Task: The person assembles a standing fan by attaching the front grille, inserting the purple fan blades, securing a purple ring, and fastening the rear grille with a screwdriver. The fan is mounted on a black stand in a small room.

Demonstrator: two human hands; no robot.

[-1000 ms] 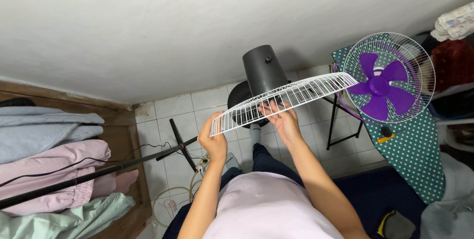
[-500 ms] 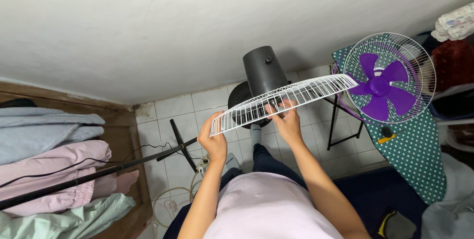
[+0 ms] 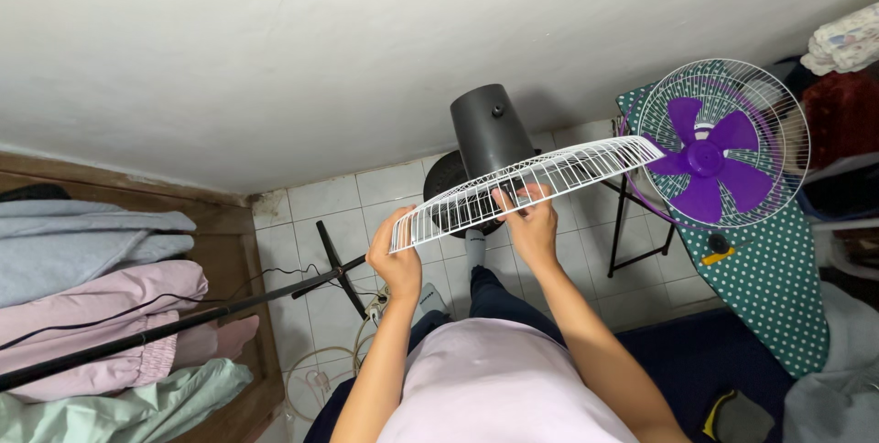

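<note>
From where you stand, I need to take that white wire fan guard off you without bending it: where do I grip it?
Probably the outer rim of the white wire fan guard, at the free right end by the purple-bladed fan. The left hand pinches the near rim; the right hand supports the thin middle wires.

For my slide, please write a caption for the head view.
Both hands, left hand and right hand, hold a white fan guard.

A plain white wall (image 3: pixel 366 49) fills the upper view; pale square floor tiles (image 3: pixel 316 196) lie below. Folded clothes (image 3: pixel 92 315) sit left; a green dotted cloth (image 3: pixel 778 269) hangs right.
</note>
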